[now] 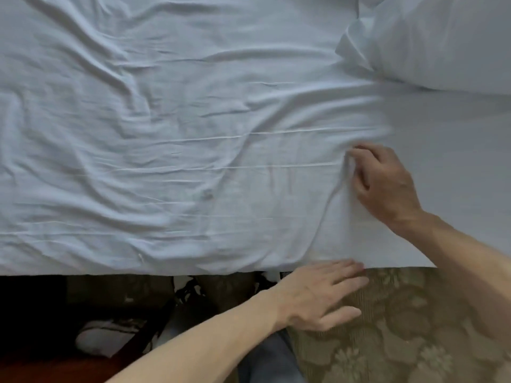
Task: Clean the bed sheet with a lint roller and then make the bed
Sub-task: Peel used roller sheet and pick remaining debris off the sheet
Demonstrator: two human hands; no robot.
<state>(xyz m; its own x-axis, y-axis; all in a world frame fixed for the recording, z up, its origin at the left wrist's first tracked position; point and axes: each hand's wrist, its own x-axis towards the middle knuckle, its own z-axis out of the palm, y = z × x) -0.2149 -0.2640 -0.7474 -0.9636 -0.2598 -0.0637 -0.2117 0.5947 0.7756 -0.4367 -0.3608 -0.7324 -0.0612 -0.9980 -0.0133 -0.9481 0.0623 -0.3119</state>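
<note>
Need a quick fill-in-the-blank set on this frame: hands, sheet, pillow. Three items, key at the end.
1. The right hand pinches a fold of the white ____.
2. The left hand, at the bed's near edge, has its fingers ____, not curled.
3. The pillow lies in the view's top ____ corner.
Missing words: sheet; straight; right.

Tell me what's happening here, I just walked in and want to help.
A person is working on the white bed sheet. The right hand pinches a fold of it close to the bed's near edge. The left hand lies flat, fingers straight, at that edge above a floral-patterned surface. The sheet is heavily wrinkled to the left, and a pillow sits at the upper right. No lint roller is in view.
</note>
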